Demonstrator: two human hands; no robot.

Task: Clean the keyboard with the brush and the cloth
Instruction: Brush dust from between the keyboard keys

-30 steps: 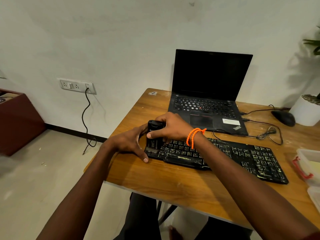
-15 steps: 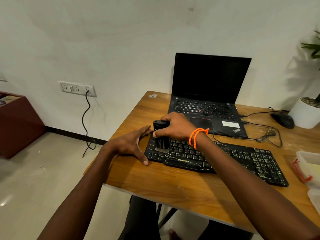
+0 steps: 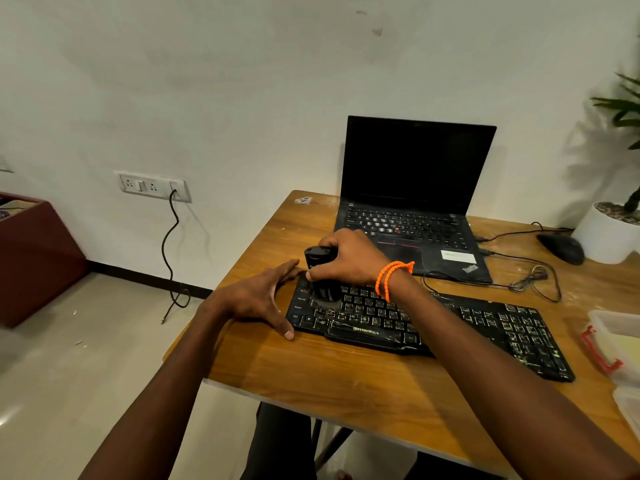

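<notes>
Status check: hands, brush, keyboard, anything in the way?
Right hand grips brush, bristles on keyboard left end. Left hand open, bracing keyboard's left edge. Nothing blocking; cloth not seen.

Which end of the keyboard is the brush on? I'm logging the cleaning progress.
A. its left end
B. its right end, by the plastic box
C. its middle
A: the right hand holds the brush on the keyboard at its left end, beside the left hand.

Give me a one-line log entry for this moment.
step: brushing keys | right hand: grips brush, bristles on keyboard left end | left hand: steadies keyboard edge | cloth: unseen
</notes>
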